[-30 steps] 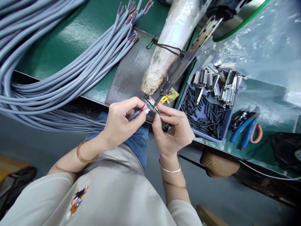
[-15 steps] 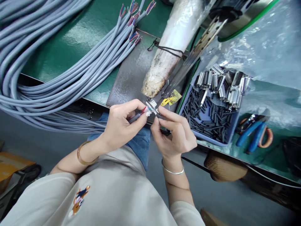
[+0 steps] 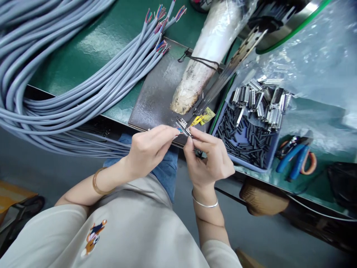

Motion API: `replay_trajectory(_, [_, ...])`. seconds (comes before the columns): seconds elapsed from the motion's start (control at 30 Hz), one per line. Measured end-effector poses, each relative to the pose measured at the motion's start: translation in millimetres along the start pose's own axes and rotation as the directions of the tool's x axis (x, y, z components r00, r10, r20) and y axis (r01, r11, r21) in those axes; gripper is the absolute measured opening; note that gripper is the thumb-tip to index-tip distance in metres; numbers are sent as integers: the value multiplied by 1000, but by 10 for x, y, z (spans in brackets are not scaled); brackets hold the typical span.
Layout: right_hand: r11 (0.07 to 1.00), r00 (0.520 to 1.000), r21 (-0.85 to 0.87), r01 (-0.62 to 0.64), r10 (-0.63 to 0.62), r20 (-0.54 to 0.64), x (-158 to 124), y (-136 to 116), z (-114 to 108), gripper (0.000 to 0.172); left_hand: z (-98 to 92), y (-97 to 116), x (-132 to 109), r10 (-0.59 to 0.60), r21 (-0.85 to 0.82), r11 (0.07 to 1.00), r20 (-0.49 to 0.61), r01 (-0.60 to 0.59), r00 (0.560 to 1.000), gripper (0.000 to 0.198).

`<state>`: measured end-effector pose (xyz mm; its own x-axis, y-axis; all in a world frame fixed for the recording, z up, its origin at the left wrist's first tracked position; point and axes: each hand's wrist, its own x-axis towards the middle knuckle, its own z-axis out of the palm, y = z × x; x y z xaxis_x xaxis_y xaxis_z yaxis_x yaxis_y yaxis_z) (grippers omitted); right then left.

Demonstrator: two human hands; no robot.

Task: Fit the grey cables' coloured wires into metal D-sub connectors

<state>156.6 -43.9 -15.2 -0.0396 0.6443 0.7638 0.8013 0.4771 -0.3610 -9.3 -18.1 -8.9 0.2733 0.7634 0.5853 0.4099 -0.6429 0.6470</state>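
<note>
My left hand (image 3: 152,149) is closed at the front edge of the bench, pinching thin coloured wires (image 3: 180,131) whose ends show past the fingertips. My right hand (image 3: 209,154) grips the end of a metal D-sub connector (image 3: 182,124) between thumb and fingers. The wires touch or nearly touch the connector's row of pins; which one I cannot tell. Just above the connector is the dark tip of a soldering iron (image 3: 214,89), slanting down from the upper right. Yellow tags (image 3: 205,116) lie beside it.
Grey cables (image 3: 106,89) with stripped ends lie over the left bench. A plastic-wrapped pipe (image 3: 199,59) hangs over a dark plate (image 3: 149,93). At right, a blue tray (image 3: 263,169) holds black sleeves (image 3: 251,145) and connectors (image 3: 276,104); blue-handled pliers (image 3: 295,160) lie beyond.
My left hand has turned over and moved slightly right, its fingers now closer together and covering the cable end. The connector has shifted slightly; my right hand keeps its grip.
</note>
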Motion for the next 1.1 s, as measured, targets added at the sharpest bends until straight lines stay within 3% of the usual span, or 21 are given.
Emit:
replay_trajectory(0.1, [995,996,47,-85,85,4,21,-13,-18,18,-11,3,-34,38,10,999,-10,-38,999,17])
replay_trajectory(0.17, [975,983,126,-184,180,46,31,-25,-30,15,-36,33,-24,-71,-107,991,39,75,997,10])
replay_trajectory(0.27, [916,948,248,-316,294,121,32,-46,-28,14,-61,83,5,-261,-322,901,131,290,956,9])
replay_trajectory(0.33, [904,946,280,-322,297,128,22,-60,-11,15,-53,98,13,-303,-378,869,104,319,947,9])
replay_trajectory(0.47, [948,973,218,-232,225,57,3,-70,26,18,-8,81,11,-171,-207,966,-70,153,983,9])
replay_trajectory(0.57, [975,986,149,-163,157,47,-2,-65,31,20,12,65,18,-74,-48,996,-109,69,991,8])
replay_trajectory(0.83, [999,998,13,-40,39,50,2,-56,24,21,39,45,32,27,74,997,-130,-17,991,8])
replay_trajectory(1.1, [997,997,40,-64,62,39,39,-43,31,19,77,48,53,-3,53,999,-146,11,989,6])
